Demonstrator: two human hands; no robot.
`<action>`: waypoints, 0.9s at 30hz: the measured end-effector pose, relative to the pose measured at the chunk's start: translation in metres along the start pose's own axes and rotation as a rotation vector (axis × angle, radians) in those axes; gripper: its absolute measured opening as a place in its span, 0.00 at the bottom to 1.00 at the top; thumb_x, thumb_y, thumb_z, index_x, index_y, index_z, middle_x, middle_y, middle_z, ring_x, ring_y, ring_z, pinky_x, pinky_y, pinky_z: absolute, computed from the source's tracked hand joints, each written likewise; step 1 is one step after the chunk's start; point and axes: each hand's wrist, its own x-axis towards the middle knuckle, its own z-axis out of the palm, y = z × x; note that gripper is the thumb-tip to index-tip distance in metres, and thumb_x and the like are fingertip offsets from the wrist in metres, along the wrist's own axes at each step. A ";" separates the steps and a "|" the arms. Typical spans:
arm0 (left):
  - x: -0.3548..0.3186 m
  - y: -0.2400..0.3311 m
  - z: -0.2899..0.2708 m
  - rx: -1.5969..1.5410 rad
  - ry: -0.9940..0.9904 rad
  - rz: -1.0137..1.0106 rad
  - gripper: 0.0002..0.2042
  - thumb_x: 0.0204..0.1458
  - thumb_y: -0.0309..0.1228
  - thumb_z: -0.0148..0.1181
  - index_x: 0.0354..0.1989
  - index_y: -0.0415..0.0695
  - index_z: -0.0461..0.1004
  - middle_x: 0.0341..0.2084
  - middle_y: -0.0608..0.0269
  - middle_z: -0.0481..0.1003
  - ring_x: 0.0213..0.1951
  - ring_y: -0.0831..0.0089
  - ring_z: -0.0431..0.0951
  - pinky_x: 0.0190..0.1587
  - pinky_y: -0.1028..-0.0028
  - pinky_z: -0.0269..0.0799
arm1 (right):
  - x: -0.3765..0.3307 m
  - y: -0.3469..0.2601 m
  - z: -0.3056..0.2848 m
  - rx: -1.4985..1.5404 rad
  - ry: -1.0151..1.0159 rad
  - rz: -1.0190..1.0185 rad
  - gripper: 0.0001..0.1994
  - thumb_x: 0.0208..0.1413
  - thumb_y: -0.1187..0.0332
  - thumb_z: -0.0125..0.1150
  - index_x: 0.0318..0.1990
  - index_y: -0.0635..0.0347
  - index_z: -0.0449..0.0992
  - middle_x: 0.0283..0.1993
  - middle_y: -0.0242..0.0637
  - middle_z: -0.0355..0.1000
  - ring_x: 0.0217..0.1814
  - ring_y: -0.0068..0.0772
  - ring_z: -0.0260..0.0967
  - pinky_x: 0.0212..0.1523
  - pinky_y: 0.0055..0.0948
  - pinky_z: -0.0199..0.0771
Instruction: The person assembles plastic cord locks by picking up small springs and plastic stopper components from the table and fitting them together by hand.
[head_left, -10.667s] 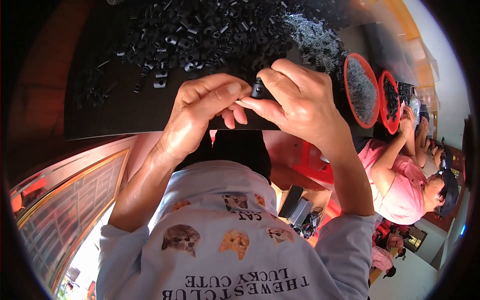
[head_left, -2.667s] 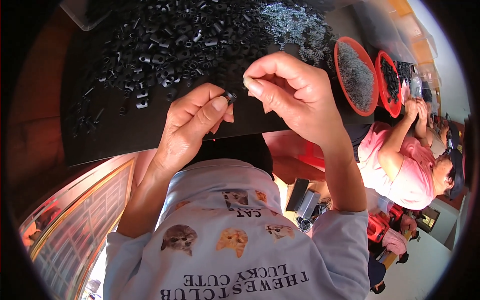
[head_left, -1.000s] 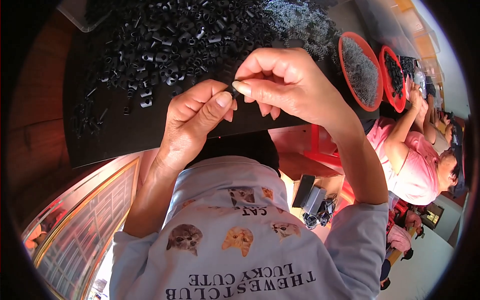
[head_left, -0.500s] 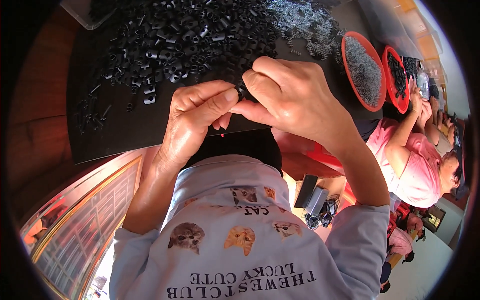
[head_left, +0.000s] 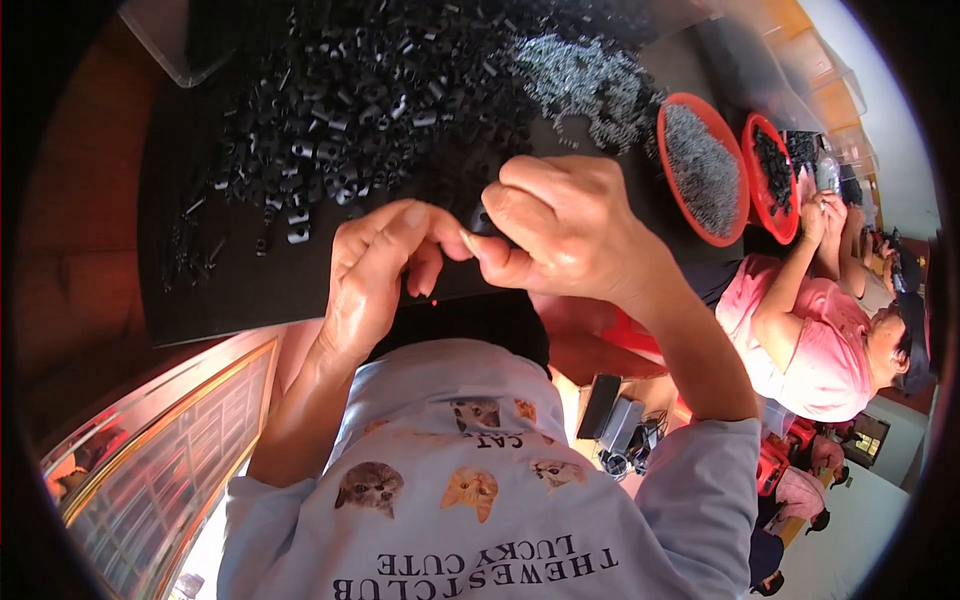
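My two hands meet above the near edge of a black table. My right hand (head_left: 562, 225) is closed in a fist-like grip around a small black part (head_left: 481, 219), which shows only as a dark bit between thumb and curled fingers. With fingers bent and closed, my left hand (head_left: 375, 270) reaches a fingertip to the right thumb. Whatever it may pinch is hidden. Beyond the hands spreads a pile of short black tubular parts with holes (head_left: 340, 130). Small metal coil springs (head_left: 585, 85) lie heaped to its right.
A red bowl of fine metal springs (head_left: 747, 170) stands at the right, beside a red bowl of black pieces (head_left: 772, 175). Thin black pins (head_left: 190, 240) lie at the table's left. A clear plastic bin (head_left: 175, 50) sits far left. A co-worker in pink (head_left: 800, 340) sits at the right.
My left thumb has drawn back from the right hand's fingertips, and a left fingertip now meets the right thumb. The whole view has shifted slightly, with the table lower in it.
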 end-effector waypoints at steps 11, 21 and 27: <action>-0.003 -0.003 0.002 0.070 -0.079 0.080 0.19 0.66 0.38 0.44 0.30 0.38 0.77 0.25 0.67 0.75 0.21 0.84 0.66 0.24 0.81 0.61 | 0.057 0.116 -0.080 -0.429 0.165 0.378 0.13 0.54 0.59 0.66 0.33 0.60 0.75 0.22 0.38 0.69 0.24 0.38 0.69 0.24 0.35 0.68; -0.001 -0.007 0.001 0.104 -0.061 0.133 0.18 0.66 0.37 0.47 0.30 0.37 0.76 0.24 0.67 0.74 0.20 0.84 0.65 0.22 0.80 0.61 | 0.066 0.124 -0.052 0.098 0.059 0.523 0.07 0.61 0.67 0.58 0.33 0.60 0.71 0.23 0.32 0.63 0.23 0.19 0.59 0.27 0.26 0.63; -0.001 -0.008 0.000 0.179 -0.080 0.152 0.16 0.65 0.35 0.48 0.30 0.37 0.76 0.24 0.67 0.74 0.20 0.84 0.66 0.23 0.80 0.62 | 0.024 0.084 -0.003 -0.028 -0.421 0.404 0.03 0.54 0.76 0.56 0.35 0.61 0.74 0.34 0.40 0.73 0.36 0.48 0.72 0.37 0.38 0.72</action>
